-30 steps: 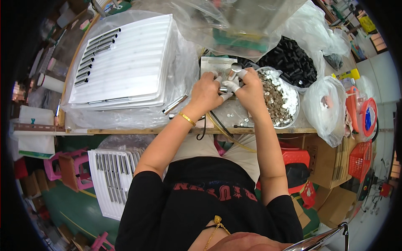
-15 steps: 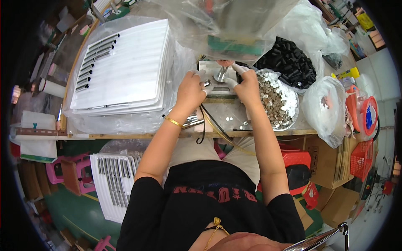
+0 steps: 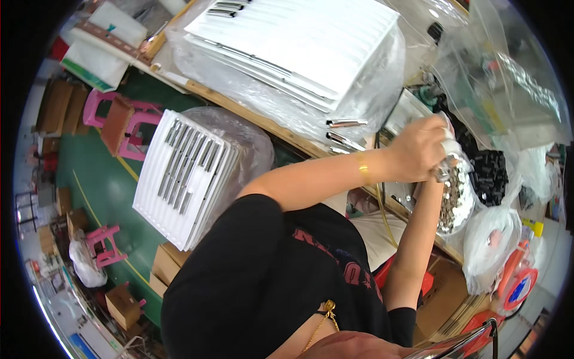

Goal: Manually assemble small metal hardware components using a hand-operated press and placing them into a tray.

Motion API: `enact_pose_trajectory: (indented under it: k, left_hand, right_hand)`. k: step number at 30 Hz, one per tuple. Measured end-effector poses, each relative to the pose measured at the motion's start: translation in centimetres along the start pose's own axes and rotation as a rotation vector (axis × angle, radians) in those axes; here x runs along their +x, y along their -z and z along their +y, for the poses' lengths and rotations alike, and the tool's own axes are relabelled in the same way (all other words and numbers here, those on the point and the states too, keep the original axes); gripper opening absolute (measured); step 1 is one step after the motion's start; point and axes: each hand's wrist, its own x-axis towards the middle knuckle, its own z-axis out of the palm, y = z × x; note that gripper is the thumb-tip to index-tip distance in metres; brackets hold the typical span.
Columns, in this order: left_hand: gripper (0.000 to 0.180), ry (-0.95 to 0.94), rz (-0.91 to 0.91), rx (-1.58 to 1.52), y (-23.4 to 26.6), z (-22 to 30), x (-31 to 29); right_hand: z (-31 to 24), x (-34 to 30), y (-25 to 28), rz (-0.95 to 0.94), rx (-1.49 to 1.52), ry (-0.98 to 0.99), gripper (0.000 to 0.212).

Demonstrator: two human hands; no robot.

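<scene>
My left hand (image 3: 418,151), with a gold bracelet at the wrist and white coverings on some fingers, is closed around a shiny metal tube (image 3: 441,173) whose end points toward me. It reaches across in front of my right forearm (image 3: 414,254). My right hand is mostly hidden behind the left, so its fingers cannot be made out. Just beyond both hands lies a clear bowl of small silver and brownish discs (image 3: 455,200). A few chrome tubes (image 3: 345,141) with dark ends rest on the table beside my left wrist.
White ridged trays (image 3: 299,45) are stacked on plastic at the table's back. A second tray stack (image 3: 179,173) holding tubes stands lower left. Black cylindrical pieces (image 3: 489,173) and a white plastic bag (image 3: 491,245) lie at right. Plastic sheeting (image 3: 508,78) hangs over the machine.
The view has swung left, showing more floor and the lower tray stack. My hands, apart at the machine before, now overlap near the disc bowl, with the left arm stretched across.
</scene>
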Motion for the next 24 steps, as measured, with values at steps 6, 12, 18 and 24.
enact_pose_trajectory:
  k: [6, 12, 18, 24]
  left_hand:
    - [0.021, 0.306, -0.72, 0.253, 11.7, -1.8, -3.8]
    - [0.015, 0.38, -0.957, 0.585, 12.4, -1.7, -5.9]
    - [0.014, 0.332, -0.955, 0.565, 10.9, -2.4, -7.4]
    - [0.013, 0.299, -0.937, 0.611, 9.7, -3.2, -8.3]
  right_hand:
    - [-6.3, -4.6, -5.6, -0.003, -1.416, 0.343, 0.046]
    - [-7.2, -8.6, -7.9, -0.056, -1.137, 0.372, 0.034]
    - [-6.4, -11.6, -11.0, -0.271, -1.182, 0.396, 0.027]
    - [-5.3, -11.5, -12.3, -0.458, -1.323, 0.531, 0.024]
